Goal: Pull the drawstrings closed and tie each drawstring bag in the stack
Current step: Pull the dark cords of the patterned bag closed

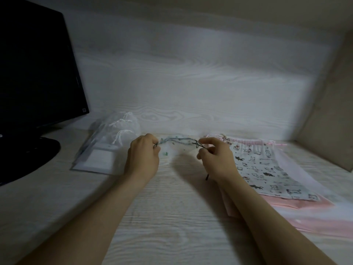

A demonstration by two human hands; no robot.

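A person's left hand (142,155) and right hand (214,157) each pinch a dark drawstring (197,144) at opposite ends of a small pale printed bag (175,148), stretched between them near the back edge of a white wood-grain desk (172,217). A cat-print bag (267,169) tops a pink stack (315,222) toward the right edge. Sheer white bags (114,138) lie to the left, beside a dark monitor (34,73).

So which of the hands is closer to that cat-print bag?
The right. The right hand sits at the left edge of the cat-print bag, pinching a dark drawstring; the left hand is farther left, apart from it.
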